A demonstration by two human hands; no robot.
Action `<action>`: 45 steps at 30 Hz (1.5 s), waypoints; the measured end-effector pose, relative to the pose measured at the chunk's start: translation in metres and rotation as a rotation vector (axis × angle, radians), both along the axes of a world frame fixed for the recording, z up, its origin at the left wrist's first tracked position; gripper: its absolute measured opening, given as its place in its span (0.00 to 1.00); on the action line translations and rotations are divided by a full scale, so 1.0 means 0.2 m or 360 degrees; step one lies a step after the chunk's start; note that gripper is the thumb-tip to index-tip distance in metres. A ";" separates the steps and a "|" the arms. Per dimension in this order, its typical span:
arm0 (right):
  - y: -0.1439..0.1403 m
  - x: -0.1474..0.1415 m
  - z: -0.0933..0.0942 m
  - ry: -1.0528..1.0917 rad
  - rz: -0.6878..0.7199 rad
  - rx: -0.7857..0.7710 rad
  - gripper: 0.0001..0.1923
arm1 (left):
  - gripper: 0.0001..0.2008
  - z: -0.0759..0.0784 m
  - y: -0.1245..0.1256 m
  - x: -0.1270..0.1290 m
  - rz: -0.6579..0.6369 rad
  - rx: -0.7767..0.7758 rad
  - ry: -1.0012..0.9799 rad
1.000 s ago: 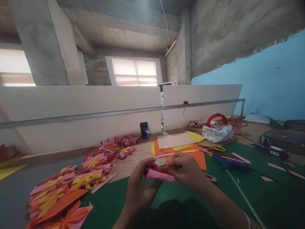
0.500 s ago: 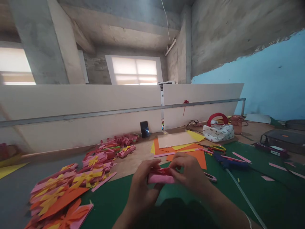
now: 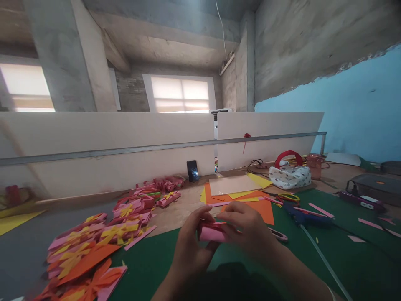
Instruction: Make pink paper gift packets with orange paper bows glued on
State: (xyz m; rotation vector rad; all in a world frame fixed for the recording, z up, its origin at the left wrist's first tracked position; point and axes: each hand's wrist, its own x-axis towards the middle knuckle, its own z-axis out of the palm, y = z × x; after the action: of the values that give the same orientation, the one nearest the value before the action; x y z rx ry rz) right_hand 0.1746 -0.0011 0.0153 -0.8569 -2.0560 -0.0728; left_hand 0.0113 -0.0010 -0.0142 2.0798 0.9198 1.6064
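Observation:
My left hand (image 3: 191,246) and my right hand (image 3: 249,232) together hold a small folded pink paper piece (image 3: 211,234) with a red strip along its top, above the green mat (image 3: 328,267). The left fingers pinch its left end, and the right fingers cover its right end from above. A heap of finished pink, orange and yellow paper pieces (image 3: 94,246) lies to the left of my hands.
Orange and yellow sheets (image 3: 238,194) lie beyond my hands, with a blue glue gun (image 3: 305,213), scissors (image 3: 286,196), a patterned pouch (image 3: 290,176) and pink strips (image 3: 321,210) to the right. A phone (image 3: 192,170) leans against the white partition (image 3: 109,146).
My hands stay joined on the pink piece, with the fingers shifting slightly along it. The view has shifted a little to the left, so things sit slightly further right.

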 end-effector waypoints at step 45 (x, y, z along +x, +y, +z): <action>-0.04 -0.03 0.05 0.0263 -0.0224 -0.0319 0.13 | 0.40 -0.08 0.11 -0.03 -0.0416 -0.1116 -0.0792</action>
State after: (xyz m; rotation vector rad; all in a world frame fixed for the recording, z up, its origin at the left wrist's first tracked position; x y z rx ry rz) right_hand 0.1680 -0.0101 0.0252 -1.0936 -1.8681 0.1256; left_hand 0.0050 0.0211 -0.0293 1.1939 0.8245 1.3101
